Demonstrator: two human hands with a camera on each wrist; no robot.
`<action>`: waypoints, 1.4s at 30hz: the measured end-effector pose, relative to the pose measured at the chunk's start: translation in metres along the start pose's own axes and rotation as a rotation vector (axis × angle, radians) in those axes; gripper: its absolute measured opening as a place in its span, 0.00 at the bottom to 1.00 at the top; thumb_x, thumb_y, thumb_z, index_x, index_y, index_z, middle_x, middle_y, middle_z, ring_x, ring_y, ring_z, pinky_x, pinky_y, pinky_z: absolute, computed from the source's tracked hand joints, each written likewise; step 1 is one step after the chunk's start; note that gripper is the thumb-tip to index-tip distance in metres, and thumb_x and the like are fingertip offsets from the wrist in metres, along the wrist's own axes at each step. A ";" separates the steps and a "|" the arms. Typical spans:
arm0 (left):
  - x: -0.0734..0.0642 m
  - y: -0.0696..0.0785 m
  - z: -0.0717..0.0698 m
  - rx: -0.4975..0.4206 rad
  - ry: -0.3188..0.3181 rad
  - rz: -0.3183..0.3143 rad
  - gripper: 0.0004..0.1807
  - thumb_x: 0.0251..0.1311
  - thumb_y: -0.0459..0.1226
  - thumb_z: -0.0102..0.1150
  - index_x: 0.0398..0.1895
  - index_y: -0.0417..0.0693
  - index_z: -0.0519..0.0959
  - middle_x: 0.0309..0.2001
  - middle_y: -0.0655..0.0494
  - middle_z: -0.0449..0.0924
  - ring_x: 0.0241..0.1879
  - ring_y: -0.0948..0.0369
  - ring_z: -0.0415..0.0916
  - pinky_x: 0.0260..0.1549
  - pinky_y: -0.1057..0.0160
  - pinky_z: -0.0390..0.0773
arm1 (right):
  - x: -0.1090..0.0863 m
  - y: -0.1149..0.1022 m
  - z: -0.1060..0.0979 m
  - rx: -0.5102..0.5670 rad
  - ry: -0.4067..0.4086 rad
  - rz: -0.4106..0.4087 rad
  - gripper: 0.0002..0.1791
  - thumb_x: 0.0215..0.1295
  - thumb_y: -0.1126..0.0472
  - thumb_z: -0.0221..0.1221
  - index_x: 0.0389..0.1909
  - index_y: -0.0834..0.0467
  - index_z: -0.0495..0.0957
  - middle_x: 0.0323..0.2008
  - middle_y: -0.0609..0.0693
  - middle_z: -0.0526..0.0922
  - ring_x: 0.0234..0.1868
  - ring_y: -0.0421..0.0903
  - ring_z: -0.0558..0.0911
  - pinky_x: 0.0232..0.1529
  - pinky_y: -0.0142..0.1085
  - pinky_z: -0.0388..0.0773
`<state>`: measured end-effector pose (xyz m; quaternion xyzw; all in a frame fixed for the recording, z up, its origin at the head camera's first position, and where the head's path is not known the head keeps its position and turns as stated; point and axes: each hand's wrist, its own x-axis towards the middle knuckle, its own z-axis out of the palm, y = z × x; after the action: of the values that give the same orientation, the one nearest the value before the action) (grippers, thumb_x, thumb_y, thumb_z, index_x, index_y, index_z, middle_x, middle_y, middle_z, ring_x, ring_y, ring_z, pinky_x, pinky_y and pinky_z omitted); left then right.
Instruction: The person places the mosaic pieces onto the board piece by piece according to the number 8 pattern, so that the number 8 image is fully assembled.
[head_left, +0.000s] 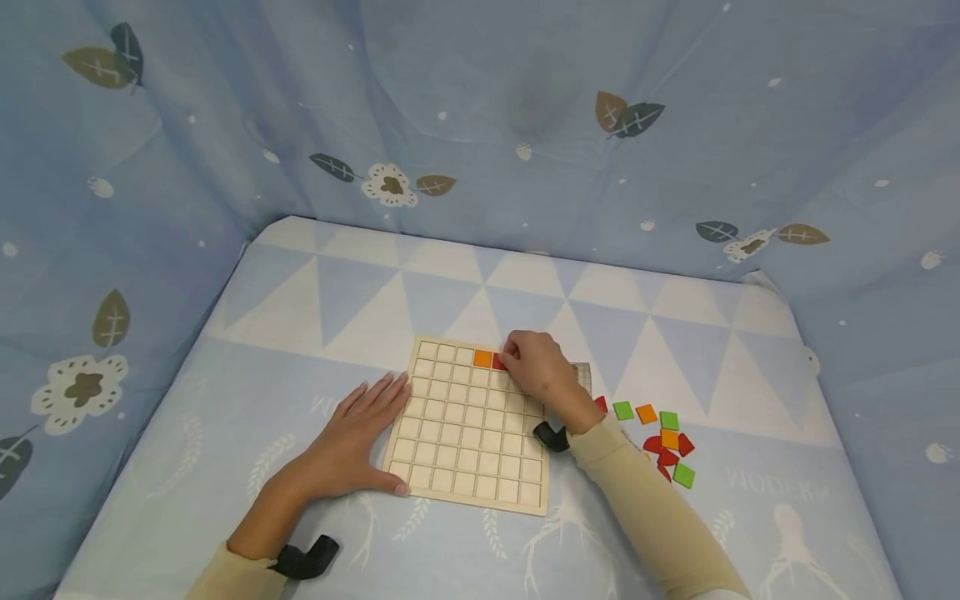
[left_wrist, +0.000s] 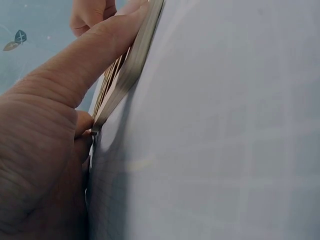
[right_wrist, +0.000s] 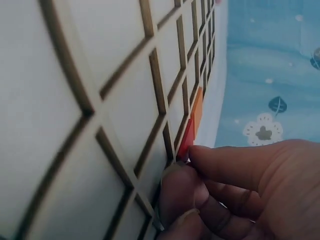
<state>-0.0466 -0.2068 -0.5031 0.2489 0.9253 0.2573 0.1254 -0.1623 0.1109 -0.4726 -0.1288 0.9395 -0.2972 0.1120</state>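
Note:
A wooden grid board [head_left: 465, 434] lies flat on the table. In its top row sits an orange square tile [head_left: 482, 358], and right beside that is a red tile [head_left: 498, 362]. My right hand [head_left: 546, 373] pinches the red tile at that row between thumb and fingertips; the right wrist view shows the red tile [right_wrist: 186, 138] against the orange one [right_wrist: 198, 110]. Along the board's left edge my left hand [head_left: 348, 446] rests with straight, spread fingers, its thumb at the lower left corner. The fingers partly hide the red tile's outline.
Loose red, orange and green tiles [head_left: 669, 439] lie right of the board, some overlapping and some partly hidden by the right sleeve. A small greyish patterned piece [head_left: 584, 377] shows behind the right wrist. Blue patterned curtains [head_left: 480, 125] enclose the table [head_left: 262, 367].

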 end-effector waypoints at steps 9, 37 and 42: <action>0.000 0.001 0.000 -0.015 -0.001 -0.006 0.77 0.38 0.73 0.74 0.86 0.48 0.46 0.86 0.57 0.38 0.84 0.54 0.32 0.78 0.51 0.29 | -0.021 0.014 0.000 0.048 0.114 -0.147 0.08 0.77 0.62 0.60 0.45 0.60 0.86 0.36 0.50 0.86 0.32 0.44 0.80 0.37 0.41 0.80; 0.000 0.005 -0.003 -0.013 0.001 -0.007 0.77 0.38 0.71 0.77 0.86 0.47 0.47 0.86 0.56 0.39 0.84 0.52 0.33 0.78 0.50 0.31 | -0.104 0.100 -0.089 -0.156 -0.102 0.168 0.17 0.67 0.63 0.68 0.55 0.65 0.83 0.45 0.56 0.84 0.44 0.54 0.82 0.46 0.52 0.84; 0.000 0.005 -0.004 -0.009 0.002 -0.008 0.77 0.38 0.71 0.76 0.86 0.48 0.46 0.86 0.56 0.39 0.84 0.53 0.33 0.78 0.50 0.31 | -0.108 0.104 -0.087 -0.192 -0.138 0.196 0.16 0.65 0.63 0.70 0.51 0.65 0.83 0.42 0.56 0.81 0.42 0.54 0.80 0.48 0.53 0.83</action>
<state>-0.0461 -0.2047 -0.4975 0.2446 0.9252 0.2611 0.1267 -0.1040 0.2726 -0.4501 -0.0667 0.9617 -0.1842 0.1918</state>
